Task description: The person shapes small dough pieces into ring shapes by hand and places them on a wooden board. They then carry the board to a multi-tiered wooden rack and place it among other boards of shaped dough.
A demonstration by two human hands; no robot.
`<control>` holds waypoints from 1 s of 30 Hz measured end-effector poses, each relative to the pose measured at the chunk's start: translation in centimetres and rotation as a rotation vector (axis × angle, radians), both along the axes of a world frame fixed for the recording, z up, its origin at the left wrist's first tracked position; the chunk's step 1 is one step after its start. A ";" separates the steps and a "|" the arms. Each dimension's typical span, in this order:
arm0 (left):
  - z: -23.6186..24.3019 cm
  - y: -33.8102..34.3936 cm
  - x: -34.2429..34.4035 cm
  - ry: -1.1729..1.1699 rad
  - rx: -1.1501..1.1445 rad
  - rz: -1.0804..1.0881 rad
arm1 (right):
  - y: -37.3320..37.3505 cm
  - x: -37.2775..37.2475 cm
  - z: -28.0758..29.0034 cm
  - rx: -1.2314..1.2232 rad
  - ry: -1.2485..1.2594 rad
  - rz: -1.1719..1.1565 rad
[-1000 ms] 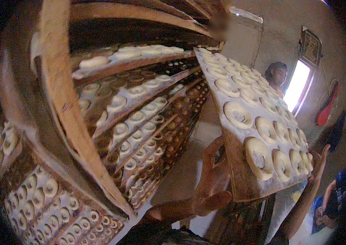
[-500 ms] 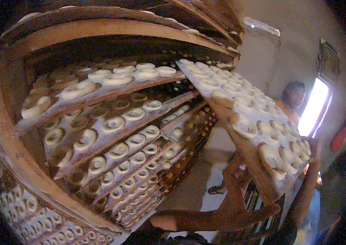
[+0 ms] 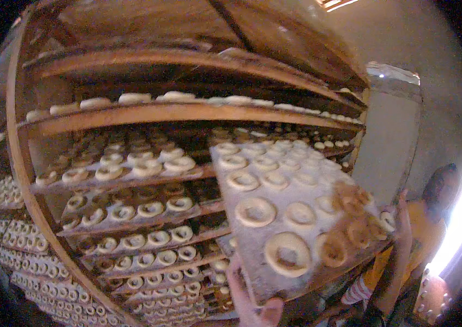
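Observation:
A flour-dusted wooden board (image 3: 244, 234) lies before me, tilted, its far end reaching into the rack. Rows of pale dough rings (image 3: 255, 212) cover it, some in brown shadow on the right side. My left hand (image 3: 250, 300) grips the board's near left corner, thumb on the near edge and fingers along the side. At the board's right edge, my right hand (image 3: 401, 223) is closed around the corner, with its fingers partly hidden.
A tall wooden rack (image 3: 29, 180) holds several tiers of boards with dough rings. More loaded shelves (image 3: 2, 191) stand at the far left. A person in a yellow top (image 3: 413, 240) is close at the right, beside a bright opening (image 3: 460, 223). A plain wall (image 3: 391, 125) rises behind.
My view has turned, bringing the board lower and more central in the picture. My left hand now shows gripping the near left corner. The board looks more level.

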State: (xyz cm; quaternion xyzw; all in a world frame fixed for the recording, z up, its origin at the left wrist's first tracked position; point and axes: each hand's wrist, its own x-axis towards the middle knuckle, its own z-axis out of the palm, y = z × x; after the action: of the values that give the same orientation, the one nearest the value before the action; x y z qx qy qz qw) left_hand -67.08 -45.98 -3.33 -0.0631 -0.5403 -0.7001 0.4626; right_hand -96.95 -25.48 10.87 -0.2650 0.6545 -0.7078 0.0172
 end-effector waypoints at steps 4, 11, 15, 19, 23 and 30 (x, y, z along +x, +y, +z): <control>1.2 -0.8 -2.5 0.027 0.022 0.147 | -0.4 -3.3 -0.5 0.007 -0.016 0.034; 2.1 -2.4 -2.8 0.031 0.041 0.381 | -4.2 -7.9 0.2 0.021 -0.023 0.122; 2.6 -3.1 -2.7 0.029 0.023 0.500 | -7.1 -9.7 0.7 0.030 -0.033 0.168; 3.6 -4.3 -2.6 -0.097 -0.151 0.715 | -9.6 -11.7 1.6 0.036 -0.030 0.206; 5.9 -5.6 -4.8 0.200 0.111 0.546 | -13.4 -13.4 2.4 0.051 -0.031 0.236; 9.4 -10.1 -6.4 0.224 0.247 0.368 | -19.3 -14.9 5.0 0.111 -0.010 0.236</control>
State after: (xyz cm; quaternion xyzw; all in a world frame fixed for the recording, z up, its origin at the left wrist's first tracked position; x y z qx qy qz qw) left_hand -73.47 -56.08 6.07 0.0162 -0.3982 -0.6535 0.6436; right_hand -111.89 -44.79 15.91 -0.3353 0.6567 -0.6650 0.1185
